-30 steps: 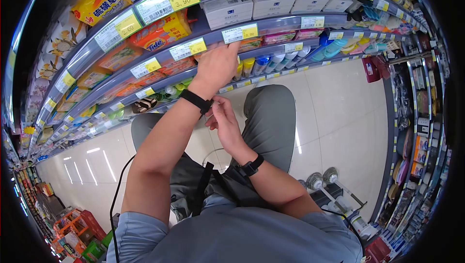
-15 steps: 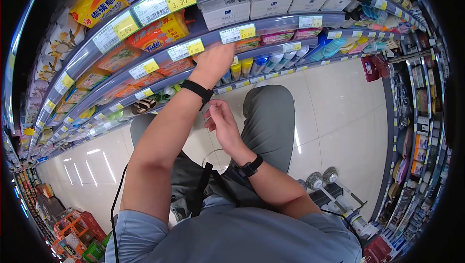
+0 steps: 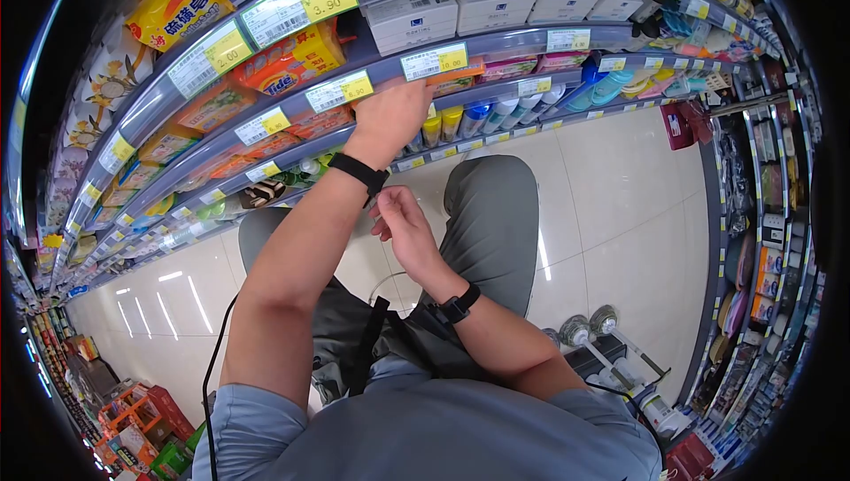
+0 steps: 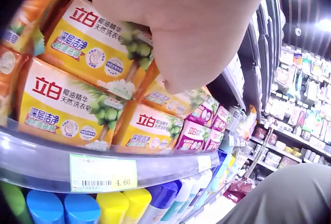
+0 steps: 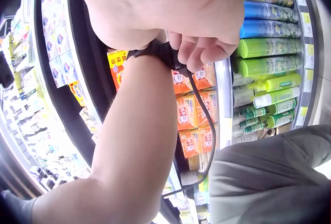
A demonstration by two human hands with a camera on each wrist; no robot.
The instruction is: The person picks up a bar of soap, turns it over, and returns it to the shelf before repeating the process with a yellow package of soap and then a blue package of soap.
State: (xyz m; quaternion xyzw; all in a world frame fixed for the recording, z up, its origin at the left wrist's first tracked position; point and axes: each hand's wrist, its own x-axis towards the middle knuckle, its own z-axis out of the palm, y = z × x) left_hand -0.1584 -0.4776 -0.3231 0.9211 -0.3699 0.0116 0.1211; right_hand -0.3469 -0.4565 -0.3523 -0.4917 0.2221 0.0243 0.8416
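My left hand point(image 3: 394, 118) reaches in under a shelf edge, among yellow-and-orange packs of laundry soap point(image 4: 70, 107). In the left wrist view the hand point(image 4: 191, 27) overlaps the upper packs, with one fingertip low in front of a soap pack point(image 4: 163, 99). The other fingers are hidden, so I cannot tell what they hold. My right hand point(image 3: 407, 228) hangs just below the left wrist, its fingers loosely curled with nothing seen in them. A black wristband point(image 3: 356, 173) circles the left wrist close to those fingertips.
White boxes point(image 3: 412, 20) line the shelf above, beside orange Tide packs point(image 3: 292, 60). Capped bottles point(image 4: 124, 206) stand on the level below. A price-tagged shelf edge point(image 4: 41, 164) runs in front of the soap. My knee point(image 3: 496, 189) is close to the shelves; a black cable point(image 5: 211, 125) trails from the left wrist.
My left hand has gone a little deeper under the shelf edge, and the finger that lay by the price tag is now mostly hidden. The right hand has shifted slightly down.
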